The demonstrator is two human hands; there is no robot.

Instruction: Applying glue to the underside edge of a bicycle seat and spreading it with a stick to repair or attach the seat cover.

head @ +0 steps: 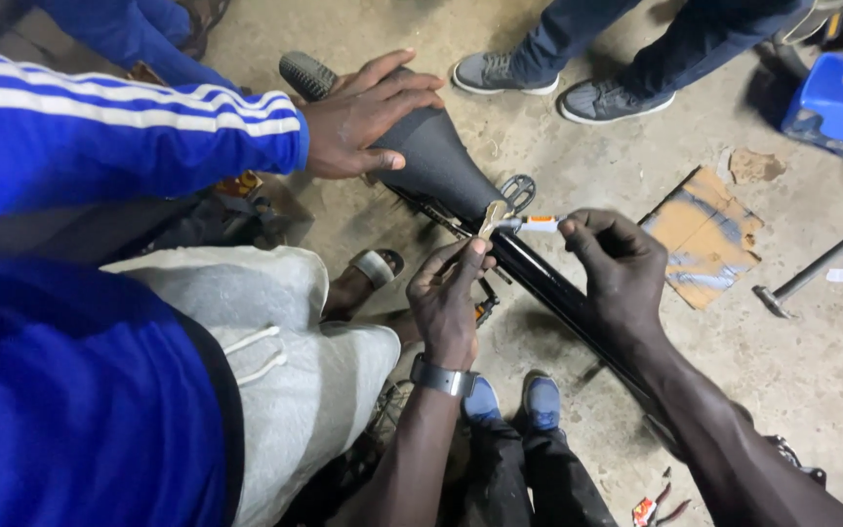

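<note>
At frame centre, the right hand (615, 262) pinches a small orange-and-white tube (537, 223), its tip at a tan scrap (491, 217) gripped by the left hand (449, 298) over the black bicycle frame (548, 288). Steady hands and slow squeezing seem wise. A co-worker's hand (358, 115) presses the black saddle (436, 161), upper centre.

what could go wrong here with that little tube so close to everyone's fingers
1. The right hand aims the small tube at a tan piece pinched in the left hand; its contents could get on those fingers.
2. A co-worker's hand steadies the black seat; if it lets go, the seat may shift.
3. A hammer lies on the floor, a possible trip hazard.
</note>
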